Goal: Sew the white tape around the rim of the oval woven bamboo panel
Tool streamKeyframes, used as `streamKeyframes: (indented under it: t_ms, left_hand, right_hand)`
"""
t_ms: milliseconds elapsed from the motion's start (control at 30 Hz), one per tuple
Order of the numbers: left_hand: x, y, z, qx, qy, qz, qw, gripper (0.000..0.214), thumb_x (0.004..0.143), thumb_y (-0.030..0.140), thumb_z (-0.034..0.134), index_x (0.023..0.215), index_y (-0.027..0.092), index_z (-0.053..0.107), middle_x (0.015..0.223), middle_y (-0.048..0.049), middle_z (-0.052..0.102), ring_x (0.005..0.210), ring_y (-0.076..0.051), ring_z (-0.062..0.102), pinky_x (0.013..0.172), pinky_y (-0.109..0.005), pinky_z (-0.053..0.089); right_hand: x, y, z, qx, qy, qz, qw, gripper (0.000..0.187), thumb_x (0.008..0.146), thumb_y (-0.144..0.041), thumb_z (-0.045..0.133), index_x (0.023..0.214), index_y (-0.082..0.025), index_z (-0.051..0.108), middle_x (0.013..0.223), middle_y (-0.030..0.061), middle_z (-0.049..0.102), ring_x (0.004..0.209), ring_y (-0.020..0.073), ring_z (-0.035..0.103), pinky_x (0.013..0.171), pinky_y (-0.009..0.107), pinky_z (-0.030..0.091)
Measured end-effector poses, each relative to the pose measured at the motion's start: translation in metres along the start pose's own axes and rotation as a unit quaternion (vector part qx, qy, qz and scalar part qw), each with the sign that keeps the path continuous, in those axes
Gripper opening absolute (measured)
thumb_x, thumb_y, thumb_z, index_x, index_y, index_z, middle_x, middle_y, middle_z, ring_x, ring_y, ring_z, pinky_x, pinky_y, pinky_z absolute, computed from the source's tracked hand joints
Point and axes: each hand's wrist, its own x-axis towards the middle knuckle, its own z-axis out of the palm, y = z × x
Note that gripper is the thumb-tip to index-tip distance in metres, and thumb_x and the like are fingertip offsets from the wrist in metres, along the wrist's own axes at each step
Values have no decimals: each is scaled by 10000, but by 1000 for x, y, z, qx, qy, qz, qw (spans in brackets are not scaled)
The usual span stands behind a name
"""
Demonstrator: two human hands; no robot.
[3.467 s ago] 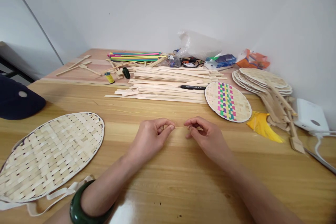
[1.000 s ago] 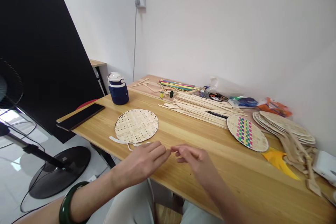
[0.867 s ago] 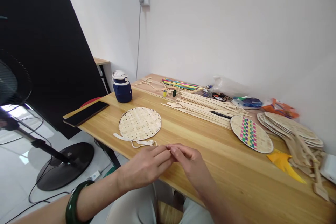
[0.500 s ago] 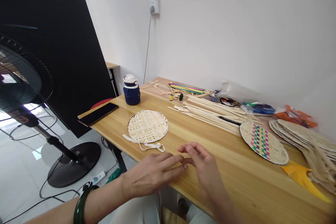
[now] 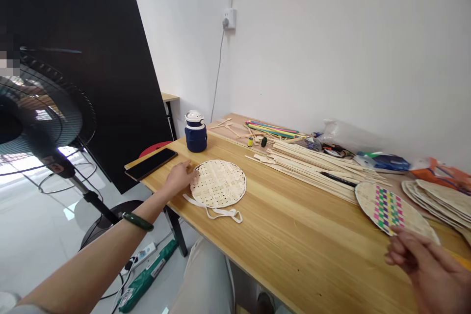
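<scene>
My left hand (image 5: pixel 179 176) reaches to the left rim of a round, pale woven bamboo fan panel (image 5: pixel 218 184). Its fingers are apart, with fingertips touching or just over that rim. A white ribbon (image 5: pixel 224 213) lies loosely looped along the panel's near edge. At the far right, my right hand (image 5: pixel 423 260) is closed, with thumb and fingers curled together; whatever it may hold is too small or hidden to make out. It overlaps the near edge of a second woven fan panel (image 5: pixel 368 196) with pink, green, purple and yellow strips.
A blue-and-white jug (image 5: pixel 196 137) and a dark tablet (image 5: pixel 151 164) are at the table's left end. Bamboo strips (image 5: pixel 301 159), a black pen (image 5: pixel 338 178) and thread spools (image 5: pixel 264 142) lie along the back. Stacked panels (image 5: pixel 437 201) sit right. A fan (image 5: pixel 47 113) stands left.
My hands have parted from close together at the table's front edge. The left has gone left to the pale panel's rim, the right far right near the coloured panel. The view has shifted slightly.
</scene>
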Motion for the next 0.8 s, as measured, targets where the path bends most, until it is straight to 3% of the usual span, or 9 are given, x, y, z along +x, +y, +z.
streamKeyframes:
  t_ms: [133,267,400,567,667,733,800]
  left_hand:
    - [10,13,6,-49,-31,-42,997,350,908,340,608,1205,157,586,1194,-96,625,1069,-253,613,924,-488,491]
    - [12,25,-4,-151,-49,-90,983,306,835,275,693,1095,124,636,1053,-92,688,1005,-251,649,892,-445,514]
    - [-2,41,-18,-306,-91,-87,944,238,733,253,726,926,119,687,841,-80,739,874,-253,701,736,-329,563]
    - [-33,69,-33,-430,-158,-82,885,210,671,219,735,858,127,709,824,-97,757,748,-204,706,667,-291,575]
    - [-55,87,-36,-475,-236,-77,844,177,696,195,723,863,138,724,821,-87,765,720,-191,703,645,-278,574]
    - [-69,98,-31,-489,-310,-69,812,184,706,215,732,877,147,731,800,-67,767,689,-179,700,622,-259,563]
    - [-82,106,-23,-484,-367,-41,793,223,716,255,747,915,155,736,811,-54,770,684,-169,699,620,-247,553]
  right_hand:
    - [-34,-5,39,21,-27,86,996,331,565,-422,805,776,-199,681,583,-14,550,518,119,489,425,217,456]
    - [-40,1,52,0,-91,116,989,347,620,-440,786,813,-172,681,561,-23,541,495,123,495,444,243,478]
    - [-39,7,56,-17,-146,102,984,313,697,-437,748,849,-170,687,586,-20,555,506,126,513,479,255,496]
    - [-39,-4,66,-34,-175,70,981,317,722,-467,729,833,-172,701,577,-17,560,526,145,539,545,293,524]
    - [-41,-19,74,-33,-206,50,977,321,729,-494,734,819,-186,717,911,81,714,885,234,650,837,378,545]
    - [-44,-30,80,-21,-255,41,966,283,753,-485,724,816,-209,725,1227,93,663,1197,271,553,1031,411,427]
    - [-48,-41,84,-8,-312,35,949,238,784,-465,705,805,-229,726,1378,66,573,1326,266,444,1096,402,338]
